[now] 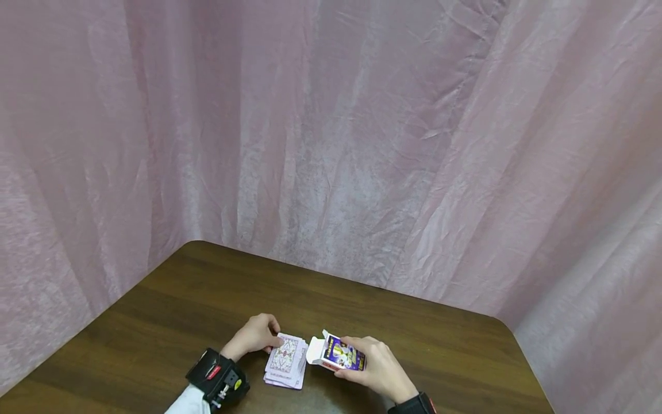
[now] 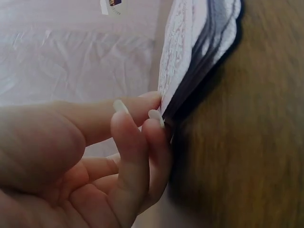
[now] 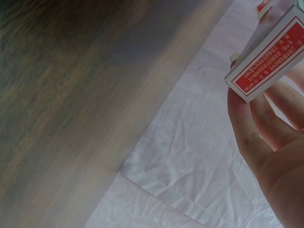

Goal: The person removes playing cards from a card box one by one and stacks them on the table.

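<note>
A loose stack of playing cards (image 1: 285, 357) with patterned backs lies face down on the wooden table. My left hand (image 1: 256, 333) pinches its near-left edge, thumb on top and fingertips at the underside. In the left wrist view the cards (image 2: 178, 52) fan apart slightly away from the fingers. Just right of the stack, my right hand (image 1: 373, 367) grips a card box (image 1: 345, 353) between thumb and fingers. The box is purple and yellow on its top face, with its white end flap (image 1: 315, 349) open toward the cards. A red printed side of the box (image 3: 273, 59) shows in the right wrist view.
The brown wooden table (image 1: 217, 287) has rounded far corners. Pink curtains (image 1: 336, 144) hang behind it and along both sides. Black camera straps (image 1: 219, 376) are worn on both wrists.
</note>
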The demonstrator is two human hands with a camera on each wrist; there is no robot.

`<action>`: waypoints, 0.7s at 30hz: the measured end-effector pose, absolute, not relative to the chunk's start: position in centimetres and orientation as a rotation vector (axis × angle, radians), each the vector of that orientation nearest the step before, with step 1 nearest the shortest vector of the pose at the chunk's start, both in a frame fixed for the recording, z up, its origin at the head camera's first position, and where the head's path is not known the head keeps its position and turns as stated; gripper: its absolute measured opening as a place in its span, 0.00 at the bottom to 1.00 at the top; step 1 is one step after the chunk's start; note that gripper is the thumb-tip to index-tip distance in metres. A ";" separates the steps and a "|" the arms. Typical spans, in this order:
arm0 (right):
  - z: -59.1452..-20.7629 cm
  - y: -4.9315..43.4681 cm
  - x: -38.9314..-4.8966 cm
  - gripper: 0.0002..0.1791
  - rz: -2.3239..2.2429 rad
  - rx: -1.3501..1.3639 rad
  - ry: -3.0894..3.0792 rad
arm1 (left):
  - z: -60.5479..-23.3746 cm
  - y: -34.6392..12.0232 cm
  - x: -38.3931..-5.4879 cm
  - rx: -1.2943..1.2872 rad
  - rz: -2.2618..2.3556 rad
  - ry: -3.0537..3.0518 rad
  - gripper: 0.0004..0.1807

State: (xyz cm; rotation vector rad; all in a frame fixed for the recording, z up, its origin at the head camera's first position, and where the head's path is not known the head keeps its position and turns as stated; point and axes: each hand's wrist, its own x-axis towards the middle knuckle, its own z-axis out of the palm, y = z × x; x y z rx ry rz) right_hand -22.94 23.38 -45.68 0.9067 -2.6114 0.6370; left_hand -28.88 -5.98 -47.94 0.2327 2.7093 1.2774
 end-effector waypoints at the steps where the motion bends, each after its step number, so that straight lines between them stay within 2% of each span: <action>1: -45.7 23.4 -22.9 0.30 0.631 0.910 -2.604 | -47.9 -5.9 -28.8 0.242 1.261 2.727 0.12; 9: -46.2 23.4 -22.8 0.30 0.611 0.923 -2.585 | -47.9 -5.6 -28.2 0.318 1.238 2.851 0.14; 16: -45.7 23.3 -22.7 0.30 0.630 0.920 -2.581 | -46.5 -3.0 -27.9 0.768 1.556 2.633 0.05; 21: -45.3 23.1 -22.6 0.31 0.611 0.942 -2.541 | -46.0 -1.3 -26.8 0.790 1.631 2.391 0.05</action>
